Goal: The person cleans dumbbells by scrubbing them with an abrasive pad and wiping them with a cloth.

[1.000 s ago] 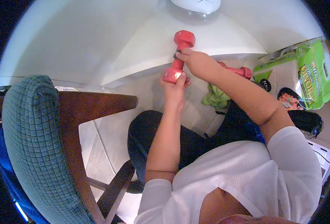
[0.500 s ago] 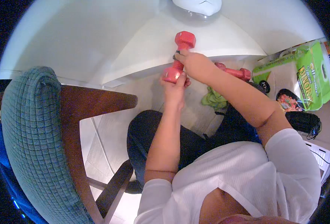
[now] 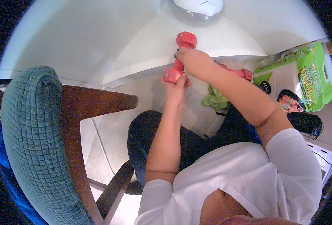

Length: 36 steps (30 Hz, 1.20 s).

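A red dumbbell (image 3: 186,39) is held up in front of the white surface, its far head upward and its near head toward me. My left hand (image 3: 176,85) grips the near head from below, thumb on its side. My right hand (image 3: 191,62) is closed at the dumbbell's handle, fingertips pressed on something small and dark there. Whether that dark piece is a cloth or a band cannot be told. Behind my right forearm lies a second red dumbbell (image 3: 245,74) on the floor, with a crumpled green cloth (image 3: 215,99) nearer to me.
A chair with a green cushioned back (image 3: 38,146) and a brown wooden armrest (image 3: 98,101) stands at the left. On the right are a green and clear rice bag (image 3: 316,82) and a black object with a cord (image 3: 305,123). A white rounded object (image 3: 201,6) is at the top.
My right hand has shifted slightly at the handle, its fingers now more curled around the dark piece. My left hand keeps its grip. The view has moved a little.
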Each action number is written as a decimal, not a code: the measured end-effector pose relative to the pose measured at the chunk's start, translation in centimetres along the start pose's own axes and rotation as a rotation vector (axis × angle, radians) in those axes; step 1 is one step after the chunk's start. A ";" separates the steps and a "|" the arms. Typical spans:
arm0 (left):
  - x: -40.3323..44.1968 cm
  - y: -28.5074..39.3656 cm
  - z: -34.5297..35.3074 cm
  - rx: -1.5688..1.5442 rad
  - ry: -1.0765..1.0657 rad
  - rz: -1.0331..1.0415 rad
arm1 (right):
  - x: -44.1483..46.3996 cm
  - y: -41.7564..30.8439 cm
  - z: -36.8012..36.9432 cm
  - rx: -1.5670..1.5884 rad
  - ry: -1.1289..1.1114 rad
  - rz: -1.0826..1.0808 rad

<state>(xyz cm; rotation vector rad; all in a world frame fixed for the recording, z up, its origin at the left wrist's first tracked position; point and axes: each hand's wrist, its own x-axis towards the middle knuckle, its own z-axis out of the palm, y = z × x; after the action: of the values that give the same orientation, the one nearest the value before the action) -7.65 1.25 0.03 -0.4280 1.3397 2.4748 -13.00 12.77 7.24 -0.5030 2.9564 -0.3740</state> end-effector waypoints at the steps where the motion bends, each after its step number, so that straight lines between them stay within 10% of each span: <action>1: -0.1 0.2 0.0 -0.048 -0.003 -0.013 | -0.8 -0.4 0.2 0.006 0.013 0.001; 34: -0.1 2.2 -0.4 -0.209 0.050 -0.116 | -8.3 3.8 5.3 0.323 -0.027 -0.154; 36: -0.3 1.9 -0.4 -0.209 0.062 -0.114 | -7.4 4.1 3.9 0.320 0.230 -0.096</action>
<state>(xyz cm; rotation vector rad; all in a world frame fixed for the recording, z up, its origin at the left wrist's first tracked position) -8.10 -0.06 1.38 -0.6153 1.0497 2.5338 -6.73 18.17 2.99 -0.5956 3.0022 -0.9566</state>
